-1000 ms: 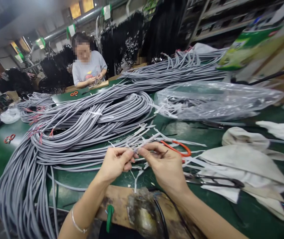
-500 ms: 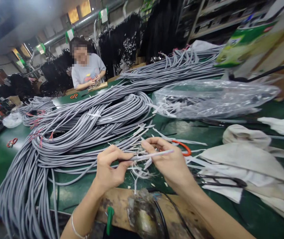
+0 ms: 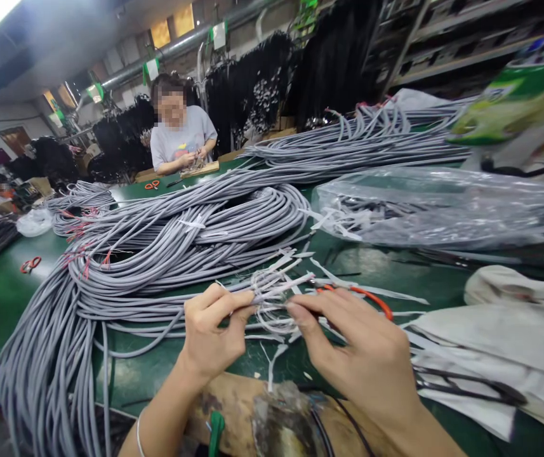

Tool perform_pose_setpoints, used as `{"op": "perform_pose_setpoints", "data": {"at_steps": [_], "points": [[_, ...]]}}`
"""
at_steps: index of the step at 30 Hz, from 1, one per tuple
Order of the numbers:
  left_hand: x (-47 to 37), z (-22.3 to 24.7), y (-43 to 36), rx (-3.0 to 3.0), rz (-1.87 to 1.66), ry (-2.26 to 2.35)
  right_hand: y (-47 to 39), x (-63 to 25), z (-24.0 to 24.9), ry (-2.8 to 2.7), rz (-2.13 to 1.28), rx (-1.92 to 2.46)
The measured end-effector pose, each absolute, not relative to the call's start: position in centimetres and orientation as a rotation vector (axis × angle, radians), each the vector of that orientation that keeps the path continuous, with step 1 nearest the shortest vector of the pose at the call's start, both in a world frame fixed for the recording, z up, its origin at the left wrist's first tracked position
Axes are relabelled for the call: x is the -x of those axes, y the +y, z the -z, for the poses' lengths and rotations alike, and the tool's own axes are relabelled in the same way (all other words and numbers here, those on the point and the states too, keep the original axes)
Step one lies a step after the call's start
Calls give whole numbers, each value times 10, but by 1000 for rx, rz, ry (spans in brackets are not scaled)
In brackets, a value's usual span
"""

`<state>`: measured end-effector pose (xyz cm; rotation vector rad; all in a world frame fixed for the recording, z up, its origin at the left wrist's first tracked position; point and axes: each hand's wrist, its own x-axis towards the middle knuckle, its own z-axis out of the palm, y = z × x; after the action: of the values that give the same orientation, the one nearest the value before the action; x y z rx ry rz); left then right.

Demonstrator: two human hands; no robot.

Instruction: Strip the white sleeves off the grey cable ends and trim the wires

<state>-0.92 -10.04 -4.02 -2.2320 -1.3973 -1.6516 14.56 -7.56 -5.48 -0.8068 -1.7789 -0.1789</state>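
Observation:
My left hand (image 3: pixel 217 330) pinches a grey cable near its end, where pale inner strands (image 3: pixel 281 289) fan out. Just right of it, my right hand (image 3: pixel 352 330) has thumb and forefinger pressed together beside the strands; what lies between the fingertips is too small to tell. An orange-handled tool (image 3: pixel 374 301) shows at the right hand, one loop sticking out behind the fingers. Loose white strips (image 3: pixel 276 362) lie under and around both hands. Large grey cable bundles (image 3: pixel 157 254) spread over the green table to the left.
A wooden board (image 3: pixel 224 397) with a lumpy block (image 3: pixel 284 422) sits at the near edge. White cloths (image 3: pixel 481 336) and black scissors (image 3: pixel 471 384) lie right. Beyond are a clear plastic bag (image 3: pixel 443 206), orange-handled scissors (image 3: pixel 30 264) and a person (image 3: pixel 183 136) seated across the table.
My right hand has drawn back slightly from my left and turned, its back now more in view. The pale cable end no longer lies across its fingers. The view has shifted slightly.

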Motion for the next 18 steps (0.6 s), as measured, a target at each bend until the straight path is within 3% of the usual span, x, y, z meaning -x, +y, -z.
{"op": "perform_pose_setpoints", "data": {"at_steps": [14, 18], "points": [[7, 48, -102, 2351, 1529, -1434, -78, -150, 49, -1814, 438, 848], [7, 46, -101, 2381, 1554, -1474, -76, -151, 50, -1814, 319, 882]]}}
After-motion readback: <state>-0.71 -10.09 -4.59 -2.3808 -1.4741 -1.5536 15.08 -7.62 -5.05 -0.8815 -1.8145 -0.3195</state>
